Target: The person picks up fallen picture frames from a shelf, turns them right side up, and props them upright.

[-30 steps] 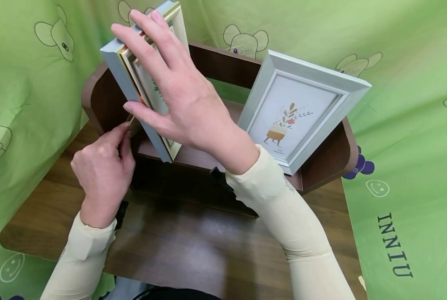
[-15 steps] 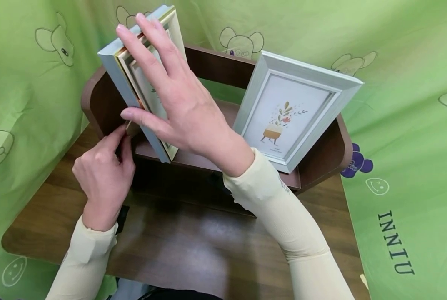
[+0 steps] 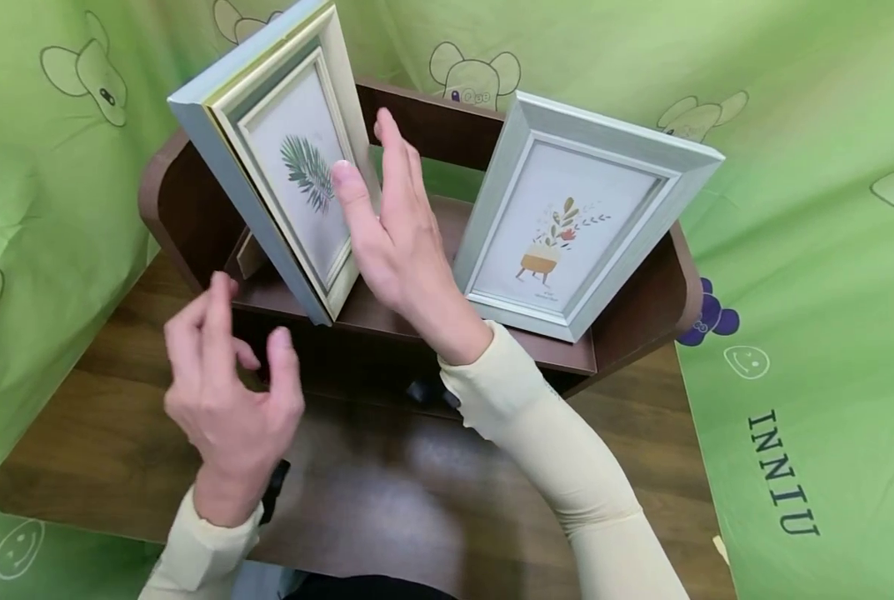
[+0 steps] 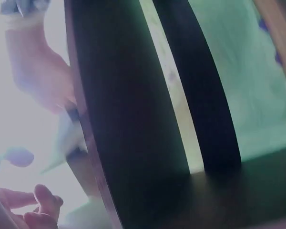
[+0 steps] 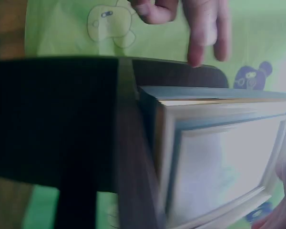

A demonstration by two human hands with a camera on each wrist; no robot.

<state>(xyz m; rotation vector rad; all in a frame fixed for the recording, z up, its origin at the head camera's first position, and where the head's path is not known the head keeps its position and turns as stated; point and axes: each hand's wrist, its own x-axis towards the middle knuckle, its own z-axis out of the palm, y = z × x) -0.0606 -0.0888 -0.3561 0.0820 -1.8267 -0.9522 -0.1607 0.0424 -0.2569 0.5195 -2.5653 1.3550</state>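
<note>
My left hand (image 3: 232, 400) is held in front of the shelf's left end, fingers apart and holding nothing. My right hand (image 3: 397, 225) has straight fingers beside the face of a cream picture frame (image 3: 352, 92) with a green palm leaf print; whether it touches cannot be told. A blue-grey frame (image 3: 244, 200) stands flat against the back of the cream one, and both lean left on the shelf. Behind them a small brown piece (image 3: 247, 254) shows at the shelf's left. In the right wrist view, left fingers (image 5: 202, 33) hover above the frames' edges.
A pale grey picture frame (image 3: 484, 200) with a plant-pot print leans at the right of the dark brown shelf (image 3: 634, 325). The shelf stands on a wooden table (image 3: 357, 492). Green printed cloth (image 3: 814, 275) hangs around.
My left hand has let go of the small brown piece and drawn back toward me, fingers spreading. My right hand has come off the frames' top edges and moved right, uncovering the leaf print.
</note>
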